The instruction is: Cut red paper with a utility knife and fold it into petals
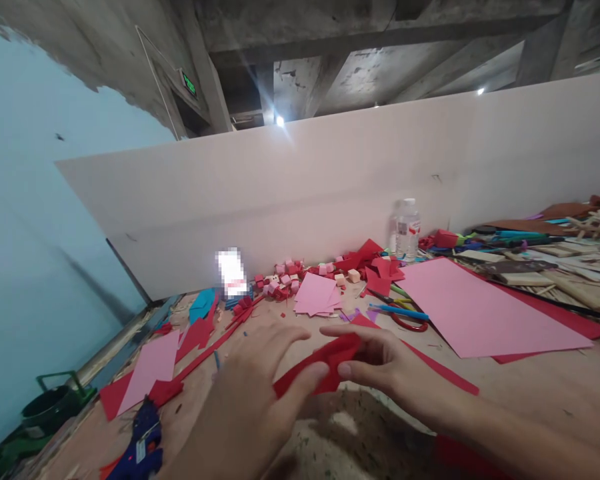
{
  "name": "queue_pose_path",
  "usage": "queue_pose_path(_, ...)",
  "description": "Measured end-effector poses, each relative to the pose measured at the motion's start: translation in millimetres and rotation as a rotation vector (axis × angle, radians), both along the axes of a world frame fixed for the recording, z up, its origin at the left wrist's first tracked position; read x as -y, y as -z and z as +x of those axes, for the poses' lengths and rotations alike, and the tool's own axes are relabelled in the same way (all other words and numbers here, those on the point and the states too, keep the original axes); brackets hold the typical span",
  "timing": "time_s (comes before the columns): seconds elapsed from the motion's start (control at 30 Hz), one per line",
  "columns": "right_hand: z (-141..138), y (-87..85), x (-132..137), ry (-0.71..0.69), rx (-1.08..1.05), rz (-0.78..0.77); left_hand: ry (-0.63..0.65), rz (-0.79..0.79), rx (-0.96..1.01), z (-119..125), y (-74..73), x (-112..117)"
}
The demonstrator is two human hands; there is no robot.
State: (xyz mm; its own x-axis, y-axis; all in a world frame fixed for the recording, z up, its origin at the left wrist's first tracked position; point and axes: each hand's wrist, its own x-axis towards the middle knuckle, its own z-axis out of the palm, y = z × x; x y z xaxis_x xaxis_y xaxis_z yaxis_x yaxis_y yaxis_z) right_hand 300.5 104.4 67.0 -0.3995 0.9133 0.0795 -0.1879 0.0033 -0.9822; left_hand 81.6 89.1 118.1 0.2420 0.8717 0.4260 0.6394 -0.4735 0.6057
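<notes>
Above your hands a ceiling lamp flares with streaks; your view bends at the edges, dim overhead.

two hands, one water bottle, one glue gun, one large pink sheet

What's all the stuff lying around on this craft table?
Folded paper piece: one, red, held between both hands.
Large paper sheet: one, pink, right of centre.
Small paper stack: one, pink, mid-table.
Foam cubes: many, pink and red, by the back board.
Water bottle: one, clear, at the board.
Scissors: one, red handles, beside the large sheet.
Glue gun: one, blue, lower left.
Left hand: grip on the red piece.
Right hand: grip on the red piece.
</notes>
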Motion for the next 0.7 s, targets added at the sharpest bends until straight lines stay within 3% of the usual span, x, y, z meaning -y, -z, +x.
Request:
queue_pose_path(0.2,-3,6.6,0,0.012,0.057,0.053,0.062,-0.312,-0.09,17,16.2,-11)
queue_pose_path(0.5,-5,-2.5,5,-0.037,-0.024,0.016,0.138,-0.504,0.126,15,3.4,-5)
queue_pose_path(0.7,-7,-3.9,7,-0.025,0.013,-0.049,0.206,-0.633,0.29,14,19.2,-4)
